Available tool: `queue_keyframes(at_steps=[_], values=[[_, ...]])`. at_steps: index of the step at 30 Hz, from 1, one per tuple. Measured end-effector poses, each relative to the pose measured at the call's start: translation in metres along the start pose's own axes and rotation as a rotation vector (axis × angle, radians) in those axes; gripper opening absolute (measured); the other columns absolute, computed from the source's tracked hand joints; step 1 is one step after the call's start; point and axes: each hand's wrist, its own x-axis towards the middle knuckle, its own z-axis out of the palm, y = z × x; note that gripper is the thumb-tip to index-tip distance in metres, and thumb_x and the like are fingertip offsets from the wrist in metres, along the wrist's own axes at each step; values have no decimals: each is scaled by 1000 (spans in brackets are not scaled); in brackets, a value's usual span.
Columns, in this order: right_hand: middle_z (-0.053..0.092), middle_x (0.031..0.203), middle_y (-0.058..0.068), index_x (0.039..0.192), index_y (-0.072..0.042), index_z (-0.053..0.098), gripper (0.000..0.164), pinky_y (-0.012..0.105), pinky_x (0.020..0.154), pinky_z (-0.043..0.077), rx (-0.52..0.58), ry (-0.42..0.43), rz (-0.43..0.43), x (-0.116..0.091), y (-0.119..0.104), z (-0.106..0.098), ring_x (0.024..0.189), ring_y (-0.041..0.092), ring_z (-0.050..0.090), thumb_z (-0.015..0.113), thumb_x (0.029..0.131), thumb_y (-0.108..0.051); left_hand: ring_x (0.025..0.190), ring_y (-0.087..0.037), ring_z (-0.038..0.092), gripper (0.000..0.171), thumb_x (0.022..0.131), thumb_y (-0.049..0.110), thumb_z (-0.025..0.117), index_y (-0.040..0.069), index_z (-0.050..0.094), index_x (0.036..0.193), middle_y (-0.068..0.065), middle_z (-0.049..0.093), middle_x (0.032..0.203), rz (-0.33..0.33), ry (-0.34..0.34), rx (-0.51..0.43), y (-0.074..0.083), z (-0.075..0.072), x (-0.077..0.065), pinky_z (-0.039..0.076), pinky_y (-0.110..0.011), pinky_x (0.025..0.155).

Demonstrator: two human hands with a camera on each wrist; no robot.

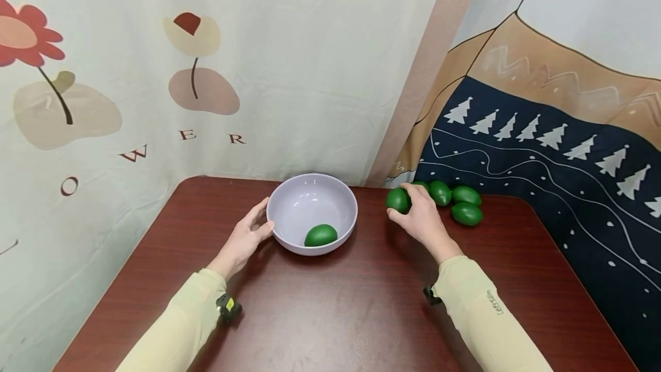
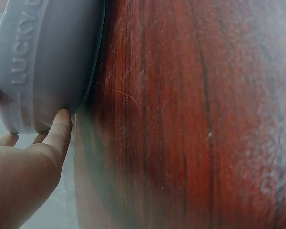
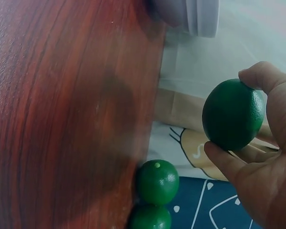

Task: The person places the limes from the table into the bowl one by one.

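A pale lavender bowl [image 1: 310, 200] stands near the table's back edge, and one green lime [image 1: 321, 235] lies inside it at the front. My left hand [image 1: 242, 243] holds the bowl's left side. In the left wrist view the fingertips [image 2: 63, 114] touch the outer wall, below raised lettering. My right hand [image 1: 422, 220] grips another lime [image 3: 233, 114] between thumb and fingers. In the right wrist view this lime is raised above the tabletop. Several more limes [image 1: 467, 214] lie just right of that hand, one partly hidden behind it.
The dark red-brown wooden table [image 1: 320, 314] reaches back to a pale curtain [image 1: 320, 73] printed with flowers and letters. On the right hangs a navy and tan cloth [image 1: 496, 159] with white trees. A black wrist device [image 1: 227, 306] sits on the left sleeve.
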Motion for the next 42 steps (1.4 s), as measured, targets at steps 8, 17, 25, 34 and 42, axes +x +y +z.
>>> queue_keyframes(at_steps=[8,17,25,34,42], values=[[51,143,22,145,-2,52,66,57,95,54,15,-5,-32,1,-9,3,121,39,52,78,88,-24,143,-39,37,67,108,2,49,11,17,167,-24,24,167,-5,0,-6,-2,0,-1,50,-21,103],[54,139,21,142,-3,56,62,56,94,54,37,3,-94,-1,-19,7,119,38,52,79,87,-22,142,-38,38,67,108,1,48,11,17,166,-25,24,166,3,3,-16,-3,0,0,50,-18,101],[53,141,20,143,-3,55,64,56,99,53,43,-6,-140,0,-26,11,124,38,52,79,87,-22,141,-39,39,67,108,1,48,10,18,166,-26,26,165,9,6,-8,-4,0,1,51,-18,100],[54,138,20,141,-2,56,63,53,96,55,54,-21,-181,2,-36,16,122,36,54,81,86,-21,139,-39,40,67,108,1,48,10,18,166,-26,26,164,9,3,-14,-1,0,0,51,-17,99],[54,137,16,142,-4,55,63,50,93,58,53,-55,-198,5,-42,21,117,35,56,81,87,-21,138,-38,41,66,108,1,48,10,19,166,-26,28,163,6,5,-14,0,1,0,51,-16,98]])
